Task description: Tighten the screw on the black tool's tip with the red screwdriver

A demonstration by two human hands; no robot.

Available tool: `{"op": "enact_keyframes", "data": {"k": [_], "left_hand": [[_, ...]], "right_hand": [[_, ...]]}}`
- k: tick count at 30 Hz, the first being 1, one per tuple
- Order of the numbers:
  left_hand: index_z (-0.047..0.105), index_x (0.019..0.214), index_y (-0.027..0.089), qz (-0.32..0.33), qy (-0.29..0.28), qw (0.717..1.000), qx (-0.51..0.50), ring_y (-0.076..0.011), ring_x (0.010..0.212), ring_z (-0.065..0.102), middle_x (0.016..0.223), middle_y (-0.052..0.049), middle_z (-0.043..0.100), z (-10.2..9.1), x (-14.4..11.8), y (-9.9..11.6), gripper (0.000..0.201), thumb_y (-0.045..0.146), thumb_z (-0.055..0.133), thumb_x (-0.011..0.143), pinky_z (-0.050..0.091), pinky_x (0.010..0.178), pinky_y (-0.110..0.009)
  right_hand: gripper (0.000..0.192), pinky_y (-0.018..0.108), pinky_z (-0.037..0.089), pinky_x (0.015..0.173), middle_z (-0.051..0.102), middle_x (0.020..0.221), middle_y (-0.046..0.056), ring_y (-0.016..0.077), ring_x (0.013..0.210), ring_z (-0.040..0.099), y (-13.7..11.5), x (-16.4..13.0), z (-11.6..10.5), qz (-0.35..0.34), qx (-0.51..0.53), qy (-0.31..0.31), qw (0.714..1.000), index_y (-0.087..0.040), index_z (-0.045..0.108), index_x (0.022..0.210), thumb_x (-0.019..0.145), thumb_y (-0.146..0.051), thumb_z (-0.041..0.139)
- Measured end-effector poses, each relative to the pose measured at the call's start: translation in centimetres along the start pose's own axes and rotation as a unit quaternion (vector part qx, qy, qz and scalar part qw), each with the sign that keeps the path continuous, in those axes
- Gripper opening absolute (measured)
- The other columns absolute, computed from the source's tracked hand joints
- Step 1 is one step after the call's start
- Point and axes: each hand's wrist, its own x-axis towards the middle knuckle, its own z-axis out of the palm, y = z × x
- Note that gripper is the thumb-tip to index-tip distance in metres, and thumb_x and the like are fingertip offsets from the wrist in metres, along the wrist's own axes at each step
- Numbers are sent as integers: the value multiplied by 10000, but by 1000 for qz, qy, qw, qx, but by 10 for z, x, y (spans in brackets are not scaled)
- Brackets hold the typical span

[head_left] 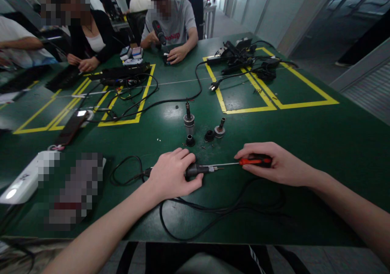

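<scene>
My left hand [172, 172] is wrapped over a black corded tool handle [195, 169] lying on the green table, pressing it down. A stepped metal end with a thin pin sticks out of it to the right. In my right hand [276, 164] is a screwdriver [256, 160] with a red and black grip. Its thin shaft points left and reaches the front of the handle; whether the tip touches a screw is too small to tell. Just beyond stand a metal cylindrical part [189, 121], a smaller metal part with a stem [219, 128], and two black collars [209, 135].
A black cable [189, 239] loops in front of my hands. At left lie a white power strip [22, 180] and a phone [73, 128]. Tangled adapters and cables [240, 57] sit at the back right. Across the table, a person [173, 22] holds a power drill [159, 32].
</scene>
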Motion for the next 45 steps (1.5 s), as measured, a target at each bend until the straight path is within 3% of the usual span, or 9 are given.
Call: {"op": "enact_keyframes", "data": {"k": [3, 10, 20, 26, 30, 33, 36, 40, 45], "left_hand": [[603, 845, 226, -2, 0, 1000, 1, -228, 810, 661, 829, -30, 689, 0, 0, 0, 236, 443, 631, 933, 502, 690, -345], [604, 843, 224, -8, 4, 1000, 1, -230, 802, 663, 814, -24, 679, 0, 0, 1, 240, 446, 646, 922, 497, 709, -355], [615, 854, 218, 1, -4, 1000, 6, -226, 795, 658, 832, -27, 696, -1, 1, 0, 251, 453, 635, 940, 481, 699, -361], [608, 854, 220, 1, -6, 1000, 6, -227, 802, 657, 833, -26, 695, 0, 0, 0, 249, 453, 633, 938, 477, 693, -358], [602, 853, 222, -2, -7, 1000, 5, -227, 817, 658, 844, -28, 700, 0, 0, 0, 244, 448, 626, 943, 476, 689, -351], [603, 852, 222, -1, -4, 1000, 7, -226, 812, 656, 840, -27, 697, 1, 0, 0, 242, 446, 632, 938, 470, 681, -348], [605, 852, 219, 2, 2, 1000, 6, -223, 800, 653, 829, -24, 689, 1, 0, 0, 240, 442, 639, 936, 474, 693, -348], [600, 847, 219, 5, 4, 1000, 4, -219, 783, 645, 810, -20, 674, 1, 0, 0, 240, 438, 645, 935, 485, 717, -348], [595, 842, 218, 10, 2, 1000, -4, -220, 790, 646, 810, -21, 667, 1, 0, 0, 222, 415, 632, 937, 478, 694, -339]], "right_hand": [[168, 291, 538, 594, 778, 840, 57, 177, 649, 688, 4, -1, 3, -14, -11, 8, 1000, -231, 802, 1016, 960, -359, 708], [322, 285, 491, 545, 774, 737, 34, 165, 576, 666, 14, -4, 8, -22, -19, -8, 1000, -229, 819, 1027, 1081, -418, 564], [194, 298, 601, 689, 828, 921, 67, 203, 753, 771, 7, -3, 4, -13, -12, 8, 1000, -216, 807, 1090, 985, -330, 690], [299, 270, 497, 569, 761, 717, 17, 158, 578, 672, 13, -2, 10, -35, -21, -1, 999, -218, 809, 1034, 1084, -391, 569], [200, 291, 570, 668, 821, 889, 60, 192, 722, 746, 5, -1, 4, -6, -4, -13, 1000, -218, 808, 1088, 1017, -348, 673], [184, 295, 567, 647, 793, 878, 55, 185, 688, 711, 5, -2, 3, -13, -6, 1, 1000, -225, 810, 1087, 970, -350, 742], [229, 299, 556, 645, 783, 851, 56, 184, 680, 702, 12, -4, 7, -35, -21, 26, 999, -227, 816, 1092, 1007, -403, 696], [346, 273, 510, 569, 799, 810, 46, 171, 632, 709, 17, -5, 11, -28, -29, 14, 999, -231, 828, 1124, 1102, -422, 541], [236, 282, 579, 643, 831, 879, 62, 194, 720, 761, 7, -2, 4, -5, -11, 0, 1000, -218, 821, 1108, 1029, -354, 645]]}}
